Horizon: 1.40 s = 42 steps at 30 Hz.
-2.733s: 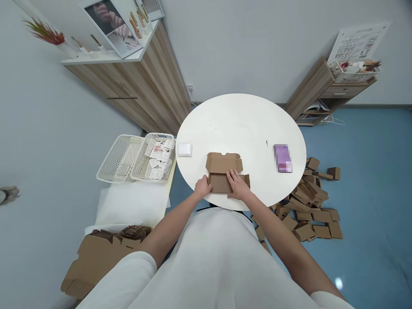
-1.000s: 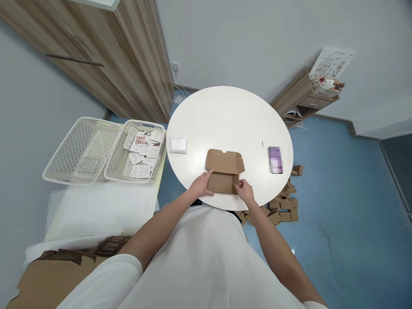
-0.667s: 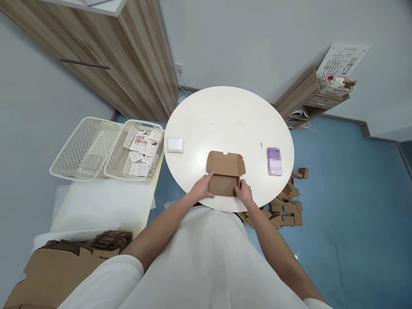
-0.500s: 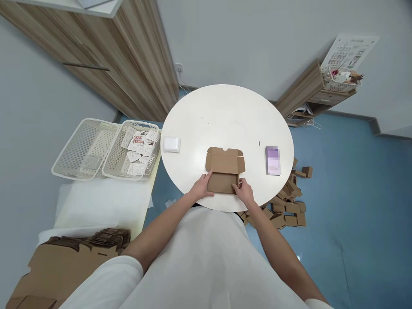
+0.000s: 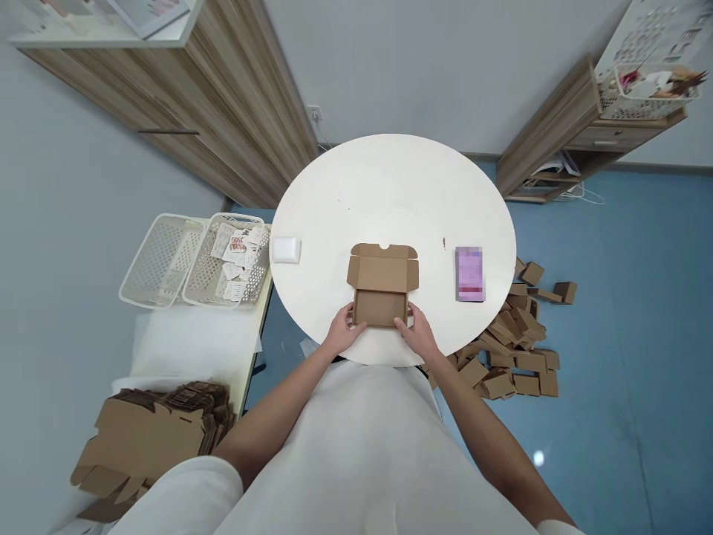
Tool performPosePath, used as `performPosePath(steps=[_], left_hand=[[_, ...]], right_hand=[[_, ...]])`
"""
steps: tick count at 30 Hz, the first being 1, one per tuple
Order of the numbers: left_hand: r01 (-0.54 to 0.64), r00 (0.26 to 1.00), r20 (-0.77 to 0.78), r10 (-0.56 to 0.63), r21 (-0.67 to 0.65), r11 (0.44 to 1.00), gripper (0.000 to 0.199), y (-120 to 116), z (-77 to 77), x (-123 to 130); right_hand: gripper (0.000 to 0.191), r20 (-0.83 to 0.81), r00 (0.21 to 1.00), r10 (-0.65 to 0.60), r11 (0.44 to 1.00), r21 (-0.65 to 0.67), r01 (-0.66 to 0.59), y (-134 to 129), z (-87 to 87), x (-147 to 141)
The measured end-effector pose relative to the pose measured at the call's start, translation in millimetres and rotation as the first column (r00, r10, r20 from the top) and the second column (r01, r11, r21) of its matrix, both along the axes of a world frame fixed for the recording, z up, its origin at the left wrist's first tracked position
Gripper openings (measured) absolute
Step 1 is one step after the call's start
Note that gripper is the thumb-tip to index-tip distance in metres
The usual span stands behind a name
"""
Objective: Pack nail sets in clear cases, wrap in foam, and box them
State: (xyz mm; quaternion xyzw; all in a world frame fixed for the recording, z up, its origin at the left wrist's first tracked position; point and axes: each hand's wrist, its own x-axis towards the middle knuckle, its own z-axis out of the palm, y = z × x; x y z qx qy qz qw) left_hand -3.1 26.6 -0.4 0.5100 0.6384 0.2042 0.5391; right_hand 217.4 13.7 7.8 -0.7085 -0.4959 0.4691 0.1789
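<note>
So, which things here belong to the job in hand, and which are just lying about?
In use, or likely related:
open cardboard box, held by left hand and right hand
white table beneath it
flat cardboard stack and heaped boxes, judging by matching brown card

Apparently just lying about, untouched:
white packet
purple item
white baskets

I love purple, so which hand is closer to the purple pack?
The right hand: it's at the right side of the box, left of the purple pack. The left hand is farther left, on the box's other side.
</note>
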Motion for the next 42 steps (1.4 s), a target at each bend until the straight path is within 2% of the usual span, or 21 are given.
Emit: performPosePath(steps=[4,11,26,30,32,34,36,37,39,40,42], left_hand=[[-0.037,0.992,0.125,0.032,0.035,0.999,0.06,15.6,1.4,18.3],[-0.085,0.961,0.265,0.074,0.03,0.996,0.069,32.3,0.0,40.4],[-0.119,0.98,0.158,0.119,-0.004,0.993,0.078,25.9,-10.2,39.0],[-0.134,0.98,0.147,0.136,-0.021,0.991,0.079,22.5,-8.6,34.2],[-0.137,0.982,0.131,0.137,-0.005,0.991,0.078,20.8,-4.3,28.7],[-0.138,0.985,0.112,0.134,0.031,0.99,0.077,20.5,1.7,19.1],[-0.162,0.985,0.074,0.157,0.072,0.984,0.075,22.8,7.7,4.0],[-0.19,0.982,0.043,0.186,0.093,0.977,0.073,25.3,10.2,-6.0],[-0.278,0.958,-0.036,0.285,0.136,0.951,0.068,33.2,13.2,-30.7],[-0.331,0.935,-0.076,0.346,0.16,0.93,0.064,38.7,13.5,-45.1],[-0.426,0.88,-0.137,0.455,0.197,0.883,0.057,52.4,11.7,-76.0]], right_hand=[[0.069,-0.095,0.994,-0.053,0.998,0.015,0.055,9.0,-5.9,14.5],[0.071,-0.186,0.977,-0.106,0.994,0.017,0.111,25.1,-12.0,34.8],[0.079,-0.154,0.984,-0.088,0.994,0.047,0.096,23.9,-11.1,36.5],[0.076,-0.102,0.99,-0.102,0.986,0.121,0.114,21.0,-11.2,38.0],[0.073,-0.068,0.987,-0.148,0.962,0.223,0.16,18.0,-8.2,38.1],[0.069,-0.043,0.978,-0.205,0.91,0.359,0.206,16.0,-1.0,35.3],[0.065,-0.047,0.977,-0.207,0.851,0.483,0.204,17.4,10.7,26.4],[0.063,-0.062,0.984,-0.166,0.834,0.523,0.174,20.0,17.7,18.9],[0.049,-0.09,0.996,-0.009,0.845,0.531,0.056,29.3,31.5,-3.2],[0.041,-0.102,0.991,0.088,0.868,0.496,-0.026,35.7,37.3,-17.4],[0.034,-0.145,0.969,0.203,0.911,0.39,-0.132,51.4,44.2,-50.3]])
